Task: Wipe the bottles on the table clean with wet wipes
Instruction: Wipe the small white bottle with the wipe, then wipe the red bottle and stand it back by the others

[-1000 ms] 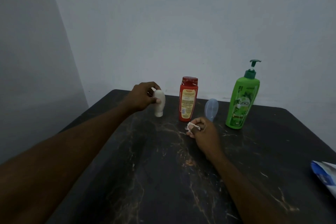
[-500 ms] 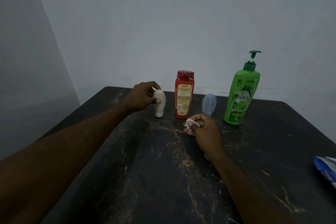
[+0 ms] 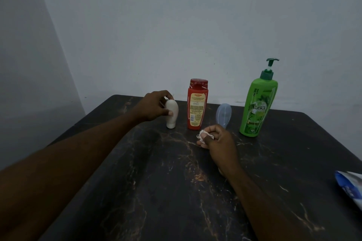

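Note:
A small white tube bottle stands cap-down on the dark marble table, and my left hand grips its upper part. To its right stands a red bottle with a yellow label. A pale blue translucent bottle stands behind my right hand, which pinches a crumpled white wet wipe just above the table. A tall green pump bottle stands at the right.
A blue and white wipes pack lies at the table's right edge, partly cut off. Grey walls stand close behind the table and on the left. The near half of the table holds only my forearms.
The view has shifted slightly between frames. Both hands keep their holds; the right hand with the wipe has barely moved.

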### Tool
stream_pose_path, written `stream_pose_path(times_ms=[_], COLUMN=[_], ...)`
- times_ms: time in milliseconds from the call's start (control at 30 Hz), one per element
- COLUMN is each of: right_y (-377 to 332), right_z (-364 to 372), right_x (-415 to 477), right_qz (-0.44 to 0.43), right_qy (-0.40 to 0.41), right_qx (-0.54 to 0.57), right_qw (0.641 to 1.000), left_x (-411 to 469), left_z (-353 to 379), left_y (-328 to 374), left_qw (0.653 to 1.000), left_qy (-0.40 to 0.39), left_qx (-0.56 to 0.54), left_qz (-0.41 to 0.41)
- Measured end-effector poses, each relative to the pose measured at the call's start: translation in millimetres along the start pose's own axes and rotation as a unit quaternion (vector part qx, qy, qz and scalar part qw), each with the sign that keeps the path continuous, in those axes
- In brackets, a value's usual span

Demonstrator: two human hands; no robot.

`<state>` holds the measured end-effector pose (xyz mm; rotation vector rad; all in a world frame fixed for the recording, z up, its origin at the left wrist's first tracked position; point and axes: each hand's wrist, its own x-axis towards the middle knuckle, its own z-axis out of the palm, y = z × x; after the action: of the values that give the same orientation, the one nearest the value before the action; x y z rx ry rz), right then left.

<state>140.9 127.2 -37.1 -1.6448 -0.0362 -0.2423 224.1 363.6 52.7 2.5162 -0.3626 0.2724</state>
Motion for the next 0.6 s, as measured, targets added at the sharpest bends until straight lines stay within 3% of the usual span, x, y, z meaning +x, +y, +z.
stream_pose_path(times_ms=[200, 367, 467, 600], right_y=[0.9, 1.1, 1.1, 1.9], right_z=[0.2, 0.8, 0.6, 0.0], right_x=[-0.8, -1.1, 0.4, 1.3], right_qz=[0.0, -0.003, 0.004, 0.007], right_qy=[-0.002, -0.001, 0.0, -0.001], right_qx=[0.018, 0.019, 0.018, 0.021], right_qw=[1.0, 1.0, 1.0, 1.0], left_x=[3.3, 15.0, 28.6, 46.8], left_z=[-8.8, -35.0, -45.3, -41.3], left_y=[-2.0, 37.5, 73.1, 105.3], left_qw=[0.999, 0.991, 0.986, 0.978], left_qy=[0.01, 0.079, 0.024, -0.063], left_qx=[0.032, 0.056, 0.089, 0.145], left_qz=[-0.006, 0.09, 0.136, 0.135])
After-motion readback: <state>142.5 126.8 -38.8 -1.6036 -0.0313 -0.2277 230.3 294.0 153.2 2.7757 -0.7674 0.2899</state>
